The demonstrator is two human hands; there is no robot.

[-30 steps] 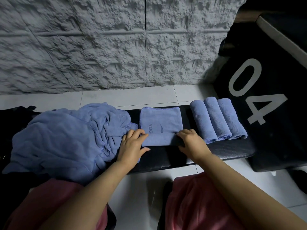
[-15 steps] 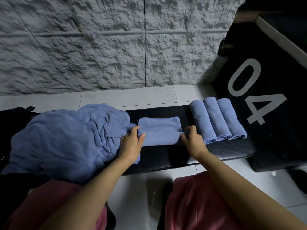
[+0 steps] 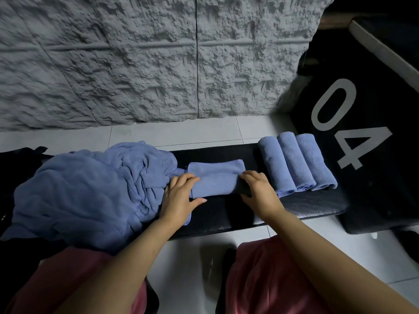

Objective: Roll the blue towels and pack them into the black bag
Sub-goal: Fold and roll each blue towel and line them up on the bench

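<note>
A loose heap of towels [image 3: 90, 193] crowds the black bench [image 3: 306, 207] at 9 o'clock, touching the left hand [image 3: 179, 196]. Three rolled towels [image 3: 294, 162] lie side by side at 3 o'clock, just beside the right hand [image 3: 258, 191], with a black box [image 3: 374, 189] marked 04 beyond them. Mid-bench, the half-rolled towel [image 3: 217, 180] lies with its long axis running 9 to 3 o'clock. Each hand curls its fingers over one end.

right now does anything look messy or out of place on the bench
Only the heap of unrolled blue towels at the left of the bench: it is crumpled and hangs over the near edge. The three rolled towels lie neatly side by side at the right. The left hand and right hand hold a half-rolled towel.
</note>
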